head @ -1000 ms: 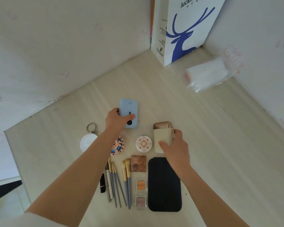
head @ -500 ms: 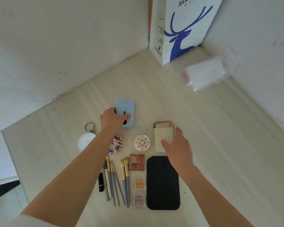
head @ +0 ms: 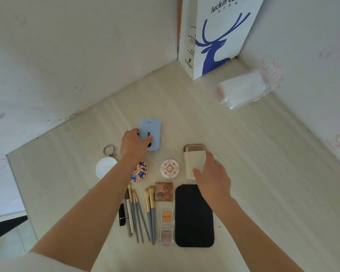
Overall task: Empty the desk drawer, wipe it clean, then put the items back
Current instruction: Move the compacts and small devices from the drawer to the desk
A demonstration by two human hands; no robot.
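Gripping: the left hand (head: pixel 133 143) has its fingers (head: pixel 148 138) curled round the blue case (head: pixel 152 130), which lies flat on the counter (head: pixel 263 173), behind the other items.
Left risk: lifting the blue case with only its near left corner held could, as a guess, let it tip and drop onto the patterned compact (head: pixel 140 171) just under the wrist.
Mirror: the round mirror (head: pixel 104 167) with its ring lies left of that forearm, close enough that a sweep of the arm could push it.
Brushes: the brushes (head: pixel 143 213) and lipstick (head: pixel 121 215) lie in a row between the two forearms; a dragged sleeve could roll them.
Middle: the white compact (head: pixel 169 168), palette (head: pixel 163 191) and two small pans (head: pixel 166 224) sit tight together, so any slid item would knock its neighbour.
Right hand: the right hand (head: pixel 212 173) clasps the cream case (head: pixel 194 160) from its near right corner, thumb on top.
Right risk: the black pouch (head: pixel 192 218) lies just under that wrist and may snag.
Drawer: not in view.
Behind: a paper bag (head: pixel 214 36) and a plastic pack (head: pixel 241 91) stand well apart, out of the way.
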